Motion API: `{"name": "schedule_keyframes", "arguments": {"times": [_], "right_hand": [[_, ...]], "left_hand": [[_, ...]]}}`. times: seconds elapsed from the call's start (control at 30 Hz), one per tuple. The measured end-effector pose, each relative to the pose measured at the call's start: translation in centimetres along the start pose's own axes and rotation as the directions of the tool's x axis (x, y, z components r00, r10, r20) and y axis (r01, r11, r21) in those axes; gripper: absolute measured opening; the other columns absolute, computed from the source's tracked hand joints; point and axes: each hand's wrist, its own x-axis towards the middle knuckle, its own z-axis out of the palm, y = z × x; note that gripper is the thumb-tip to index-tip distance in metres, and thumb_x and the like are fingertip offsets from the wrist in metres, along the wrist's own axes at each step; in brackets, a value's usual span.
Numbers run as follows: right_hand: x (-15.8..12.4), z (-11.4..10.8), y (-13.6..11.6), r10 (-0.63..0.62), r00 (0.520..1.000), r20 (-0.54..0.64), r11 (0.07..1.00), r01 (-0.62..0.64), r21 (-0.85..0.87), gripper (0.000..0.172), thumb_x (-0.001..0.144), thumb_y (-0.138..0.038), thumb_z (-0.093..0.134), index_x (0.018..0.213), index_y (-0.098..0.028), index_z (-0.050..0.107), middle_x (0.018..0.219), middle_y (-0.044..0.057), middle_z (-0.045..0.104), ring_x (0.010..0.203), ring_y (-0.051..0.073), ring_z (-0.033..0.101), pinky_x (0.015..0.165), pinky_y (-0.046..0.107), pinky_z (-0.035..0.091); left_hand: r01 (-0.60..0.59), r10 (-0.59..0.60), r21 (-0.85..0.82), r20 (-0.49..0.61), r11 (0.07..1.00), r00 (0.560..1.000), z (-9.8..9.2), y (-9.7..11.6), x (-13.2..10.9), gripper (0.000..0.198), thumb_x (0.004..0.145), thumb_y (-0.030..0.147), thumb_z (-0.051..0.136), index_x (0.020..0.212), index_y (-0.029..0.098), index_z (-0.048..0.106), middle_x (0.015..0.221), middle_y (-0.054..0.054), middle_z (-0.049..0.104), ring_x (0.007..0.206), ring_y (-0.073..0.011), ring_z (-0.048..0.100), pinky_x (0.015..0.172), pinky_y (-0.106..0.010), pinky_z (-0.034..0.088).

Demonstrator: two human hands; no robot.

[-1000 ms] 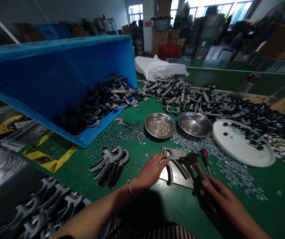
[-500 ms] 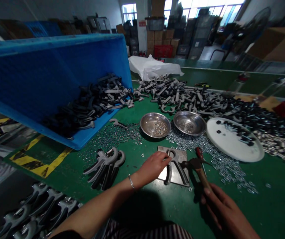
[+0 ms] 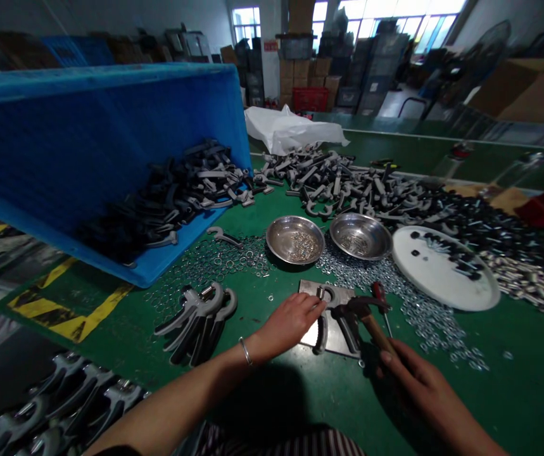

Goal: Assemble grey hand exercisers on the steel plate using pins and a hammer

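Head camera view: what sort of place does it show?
Most likely a factory assembly bench: a tilted blue crate of grey handles, steel bowls of small rings, stacked cartons behind, and the right hand gripping a hammer.

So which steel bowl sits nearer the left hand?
The bowl nearest the blue bin, just beyond the left hand; the other bowl neighbours the white disc.

The right hand (image 3: 421, 387) hides the end of the hammer (image 3: 370, 321); the grey grips (image 3: 63, 405) at lower left are cut off.
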Motion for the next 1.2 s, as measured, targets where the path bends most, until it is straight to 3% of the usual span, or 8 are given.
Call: {"name": "schedule_keyframes", "arguments": {"times": [0.13,0.23,0.43,0.6,0.77,0.93,1.1,1.2], "right_hand": [[-0.2,0.3,-0.2,0.078,0.996,-0.038,0.968,-0.067,0.24,0.042,0.082,-0.06,0.066,0.1,-0.022,0.061,0.071,-0.001,0.066,0.038,0.005,0.04,0.034,0.018,0.03],[-0.2,-0.2,-0.2,0.188,0.975,-0.119,0.903,-0.124,0.41,0.046,0.076,-0.053,0.076,0.109,-0.024,0.061,0.069,-0.002,0.065,0.043,0.007,0.049,0.036,0.015,0.034],[-0.4,-1.2,0.8,0.243,0.962,-0.121,0.88,-0.166,0.445,0.045,0.076,-0.052,0.076,0.107,-0.023,0.062,0.068,-0.002,0.064,0.051,0.011,0.056,0.041,0.018,0.043],[-0.4,-0.1,0.4,0.143,0.986,-0.081,0.932,-0.107,0.346,0.042,0.08,-0.057,0.07,0.102,-0.023,0.058,0.067,-0.003,0.064,0.038,0.007,0.043,0.036,0.018,0.035],[-0.2,0.5,-0.1,0.056,0.998,-0.033,0.963,-0.046,0.266,0.041,0.085,-0.062,0.061,0.091,-0.022,0.057,0.058,-0.006,0.055,0.035,0.006,0.035,0.033,0.018,0.03],[0.7,-0.6,-1.5,-0.046,0.997,-0.066,0.996,0.041,-0.076,0.051,0.083,-0.066,0.059,0.111,-0.023,0.062,0.069,0.0,0.065,0.051,0.016,0.054,0.042,0.024,0.041],[0.9,-1.1,-4.3,-0.313,0.95,-0.012,0.87,0.281,-0.405,0.045,0.091,-0.056,0.054,0.123,-0.027,0.063,0.095,0.007,0.074,0.082,0.027,0.066,0.075,0.035,0.05],[1.5,-0.5,-5.2,-0.355,0.935,0.021,0.772,0.306,-0.558,0.041,0.092,-0.054,0.049,0.119,-0.026,0.063,0.098,0.01,0.073,0.077,0.027,0.066,0.071,0.035,0.047]], "left_hand": [[0.107,-0.111,-0.15,-0.015,0.983,0.994,-0.3,-0.1,0.4,0.03,0.101,0.026,0.045,0.127,0.02,0.058,0.117,-0.008,0.061,0.11,-0.0224,0.054,0.096,-0.035,0.045],[0.121,-0.128,-0.188,-0.022,0.975,0.992,-0.2,-0.1,0.4,0.031,0.102,0.027,0.044,0.129,0.02,0.058,0.117,-0.007,0.062,0.109,-0.0218,0.053,0.096,-0.035,0.045],[0.05,-0.05,-0.045,-0.015,0.998,0.999,-0.2,0.1,-0.1,0.037,0.1,0.022,0.046,0.137,0.021,0.05,0.126,-0.009,0.059,0.112,-0.0243,0.052,0.096,-0.038,0.044],[-0.078,0.075,0.076,0.038,0.994,0.996,-0.7,0.8,0.2,0.035,0.101,0.019,0.042,0.135,0.01,0.049,0.126,-0.014,0.06,0.114,-0.0255,0.053,0.1,-0.04,0.04],[-0.031,0.029,0.049,0.045,0.998,0.999,-0.9,0.9,0.0,0.038,0.101,0.018,0.042,0.139,0.013,0.045,0.133,-0.013,0.057,0.117,-0.0253,0.052,0.098,-0.039,0.039],[0.123,-0.121,-0.19,0.022,0.974,0.992,-1.4,0.5,0.6,0.028,0.099,0.018,0.047,0.125,0.02,0.058,0.119,-0.007,0.063,0.109,-0.0229,0.055,0.095,-0.037,0.041],[0.303,-0.332,-0.315,-0.042,0.899,0.942,-1.6,0.1,0.4,0.025,0.092,0.027,0.062,0.114,0.017,0.058,0.113,-0.008,0.062,0.108,-0.0249,0.052,0.096,-0.039,0.041],[0.319,-0.328,-0.226,-0.004,0.92,0.945,-1.7,-0.1,0.0,0.021,0.091,0.031,0.063,0.107,0.018,0.062,0.107,-0.008,0.062,0.104,-0.0265,0.051,0.093,-0.042,0.04]]}}
